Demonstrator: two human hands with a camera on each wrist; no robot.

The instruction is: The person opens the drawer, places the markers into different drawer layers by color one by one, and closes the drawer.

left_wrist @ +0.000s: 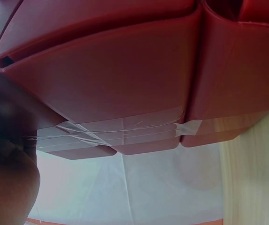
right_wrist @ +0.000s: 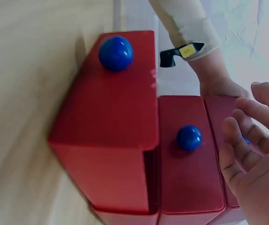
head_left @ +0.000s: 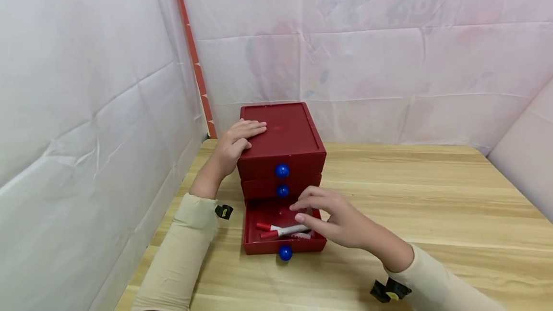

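A small red chest (head_left: pixel 285 133) with three drawers and blue knobs stands at the back left of the wooden table. Its bottom drawer (head_left: pixel 249 234) is pulled out and holds red-capped white markers (head_left: pixel 287 230). My left hand (head_left: pixel 237 140) rests flat on the chest's top, thumb down its left side. Hovering just over the drawer's right part is my right hand (head_left: pixel 304 211), fingers relaxed and holding nothing. The right wrist view shows that hand (right_wrist: pixel 251 154) spread beside the middle knob (right_wrist: pixel 189 138) and the drawer front (right_wrist: pixel 115 112). The left wrist view shows the chest's side (left_wrist: pixel 115 79) with clear tape (left_wrist: pixel 125 126).
White sheeting walls close in on the left and behind the chest, with an orange-red strip (head_left: pixel 194 61) in the corner. The wooden table (head_left: pixel 432 196) stretches to the right and toward me. A padded panel (head_left: pixel 527 143) stands at the far right.
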